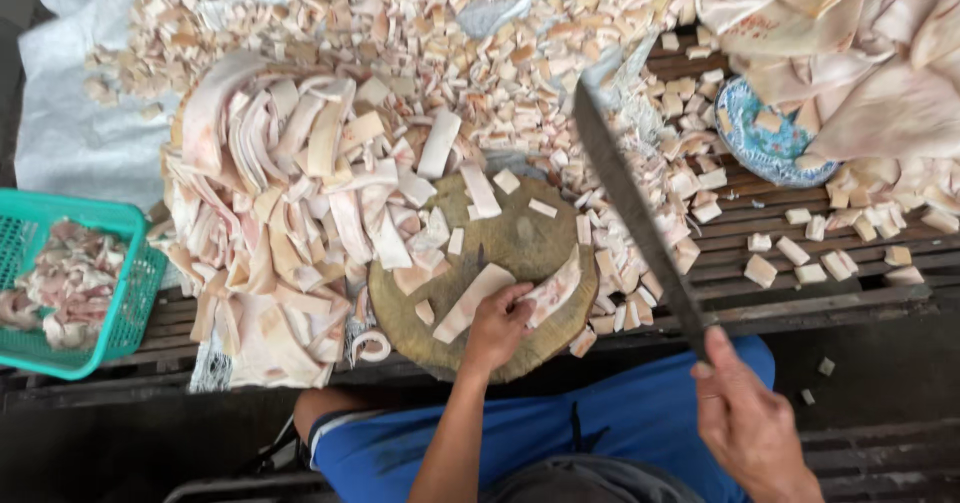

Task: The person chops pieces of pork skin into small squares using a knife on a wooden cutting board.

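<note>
We look down on a dark slatted wooden table (pixel 860 293) heaped with pale pink-and-cream meat pieces. A round wooden chopping block (pixel 520 238) sits at its near edge, just above our lap in blue shorts (pixel 620 413).

Our left hand (pixel 497 325) rests on the near part of the block, fingers curled down onto two long strips of skin (pixel 470 303) that lie side by side, slanting up to the right. It presses them flat against the wood rather than lifting them.

Our right hand (pixel 745 418) is closed around the handle of a long dark knife (pixel 635 203). The blade is raised off the block, slanting up and to the left, its tip over the pile of cubes beyond the block. It touches neither the strips nor the block, as far as we can tell.

Left of the block lies a thick heap of uncut strips (pixel 290 203), some spilling onto the wood. Behind and to the right spreads a wide pile of small cut cubes (pixel 480 33), partly on a white plastic sheet (pixel 60 113). At the far left stands a green plastic basket (pixel 110 313) holding pinkish scraps. At the upper right, a blue patterned plate (pixel 765 138) sits half under large folded sheets of skin (pixel 860 53).
</note>
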